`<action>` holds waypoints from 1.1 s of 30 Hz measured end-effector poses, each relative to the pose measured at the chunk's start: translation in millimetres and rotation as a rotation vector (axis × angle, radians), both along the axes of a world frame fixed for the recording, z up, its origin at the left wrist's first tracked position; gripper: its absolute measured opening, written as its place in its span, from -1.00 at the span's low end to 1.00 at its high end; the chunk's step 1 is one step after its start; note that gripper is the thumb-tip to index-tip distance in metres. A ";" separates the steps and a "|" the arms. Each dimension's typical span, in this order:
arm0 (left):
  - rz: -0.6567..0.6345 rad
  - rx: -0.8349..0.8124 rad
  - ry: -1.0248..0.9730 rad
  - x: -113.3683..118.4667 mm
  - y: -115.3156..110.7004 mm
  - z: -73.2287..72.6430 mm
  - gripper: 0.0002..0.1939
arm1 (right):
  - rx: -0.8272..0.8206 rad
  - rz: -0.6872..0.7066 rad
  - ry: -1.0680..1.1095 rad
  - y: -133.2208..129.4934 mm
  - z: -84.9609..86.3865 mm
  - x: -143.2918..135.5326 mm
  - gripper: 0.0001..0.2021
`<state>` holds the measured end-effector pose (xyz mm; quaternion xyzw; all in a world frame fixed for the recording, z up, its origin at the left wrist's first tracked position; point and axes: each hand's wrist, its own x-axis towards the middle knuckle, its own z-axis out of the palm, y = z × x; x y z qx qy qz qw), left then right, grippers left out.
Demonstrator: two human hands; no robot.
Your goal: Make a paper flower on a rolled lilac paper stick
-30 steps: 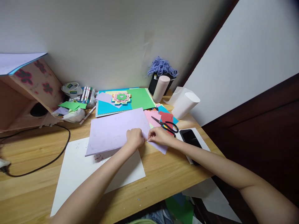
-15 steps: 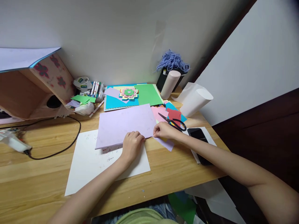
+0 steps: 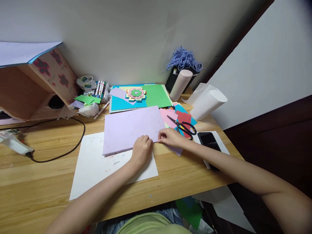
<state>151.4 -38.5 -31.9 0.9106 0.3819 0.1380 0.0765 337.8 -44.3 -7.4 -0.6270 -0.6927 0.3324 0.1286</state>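
Observation:
A light purple sheet [image 3: 129, 128], which looks layered or thick along its front edge, lies partly over a white sheet with marks [image 3: 94, 169]. My left hand [image 3: 142, 150] is closed on its front edge near the right corner. Thumb and fingers of my right hand [image 3: 170, 137] pinch that same front right corner, close beside the left. A small purple paper piece [image 3: 177, 150] lies partly hidden under my right hand. Just beyond that hand, black-handled scissors [image 3: 181, 126] rest on coloured paper scraps [image 3: 170, 114].
Behind are stacked coloured sheets [image 3: 156, 94] with a layered paper flower [image 3: 136, 93]. A pink bottle [image 3: 180, 85], a rolled white paper [image 3: 207, 104] and a phone [image 3: 207, 139] stand or lie right. Left are markers [image 3: 100, 88], a decorated box [image 3: 52, 70] and a corded glue gun [image 3: 16, 144].
My right hand has shifted slightly left and now pinches closer to the sheet's corner. The left hand keeps its hold on the edge. The view has moved a little.

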 end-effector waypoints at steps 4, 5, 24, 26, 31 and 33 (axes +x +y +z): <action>0.043 -0.127 0.006 2.7 3.0 9.3 -0.80 | -0.051 -0.037 0.046 1.8 -0.7 -3.4 -0.93; 0.048 -0.155 0.008 3.3 4.1 11.3 -0.81 | -0.064 -0.038 0.057 2.2 -0.9 -3.7 -0.93; -0.016 -0.126 0.019 13.4 5.9 4.3 -0.76 | 0.147 0.078 0.030 -7.6 -5.6 -6.0 -0.92; 0.003 -0.147 0.036 15.3 5.8 7.8 -0.75 | 0.135 0.072 0.022 -7.5 -5.7 -7.3 -0.92; 0.113 -0.323 0.084 19.4 11.8 18.1 -0.78 | 0.051 0.030 0.016 -2.0 -4.0 -8.9 -0.91; 0.153 -0.443 0.099 21.3 17.3 21.9 -0.82 | -0.049 -0.009 -0.026 3.2 -2.0 -9.4 -0.93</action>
